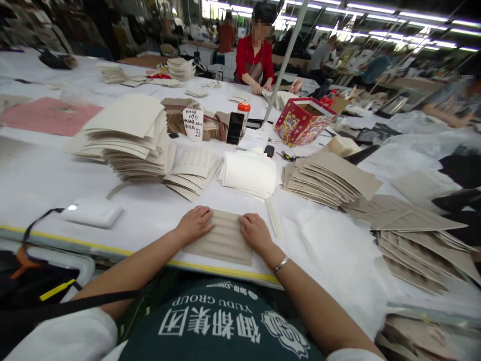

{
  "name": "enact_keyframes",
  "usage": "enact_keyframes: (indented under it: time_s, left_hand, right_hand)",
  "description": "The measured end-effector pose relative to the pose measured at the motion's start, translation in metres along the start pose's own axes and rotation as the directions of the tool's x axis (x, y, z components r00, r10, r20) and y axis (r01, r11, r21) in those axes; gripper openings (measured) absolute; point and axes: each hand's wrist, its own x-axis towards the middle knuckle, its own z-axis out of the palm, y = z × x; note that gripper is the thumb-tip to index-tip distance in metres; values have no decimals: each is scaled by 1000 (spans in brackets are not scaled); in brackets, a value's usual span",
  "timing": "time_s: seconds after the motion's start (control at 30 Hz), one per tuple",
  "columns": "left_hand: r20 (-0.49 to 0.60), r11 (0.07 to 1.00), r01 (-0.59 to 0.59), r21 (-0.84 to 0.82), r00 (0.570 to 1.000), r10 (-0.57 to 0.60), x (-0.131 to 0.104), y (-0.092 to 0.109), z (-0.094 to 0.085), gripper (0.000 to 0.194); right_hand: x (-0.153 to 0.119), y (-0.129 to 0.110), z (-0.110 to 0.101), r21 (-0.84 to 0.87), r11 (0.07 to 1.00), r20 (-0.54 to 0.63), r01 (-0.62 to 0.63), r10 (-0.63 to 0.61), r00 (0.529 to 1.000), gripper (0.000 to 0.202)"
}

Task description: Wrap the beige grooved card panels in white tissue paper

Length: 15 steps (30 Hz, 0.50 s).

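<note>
A beige panel (227, 240) with raised parallel ridges lies at the table's front edge, in front of my body. My left hand (196, 224) is closed over its left side, fingers bent together near the far corner and thumb on the ridged face. At the far right corner my right hand (256, 233) grips the panel the same way; a metal bracelet circles that wrist. Just beyond the panel sits a stack of white sheets (248, 173), with a few ridged beige panels (193, 170) to its left. Narrow white strips (273, 218) lie right of my right hand.
Tall beige stacks stand at left (131, 133) and right (330, 175). A white box-shaped device (93, 214) rests left of my forearm. Farther back are a phone (235, 128), a red patterned box (302, 120) and a slanted pole (286, 60). A person in red (255, 60) works across the table.
</note>
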Motion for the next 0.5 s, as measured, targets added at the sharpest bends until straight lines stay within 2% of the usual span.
enact_keyframes:
  time_s: [0.13, 0.27, 0.37, 0.5]
  left_hand:
    - [44, 998, -10, 69, 999, 7, 0, -4, -5, 41]
    - [33, 995, 36, 94, 999, -39, 1, 2, -6, 39]
    - [27, 992, 74, 104, 997, -77, 2, 9, -2, 44]
    - [6, 987, 122, 103, 992, -124, 0, 18, 1, 44]
  right_hand:
    - [-7, 16, -6, -50, 999, 52, 20, -17, 999, 28]
    - [-12, 26, -11, -99, 995, 50, -17, 22, 999, 33]
    - [-14, 22, -11, -183, 983, 38, -30, 38, 999, 35]
    - [-24, 3, -4, -230, 973, 18, -13, 18, 1000, 40]
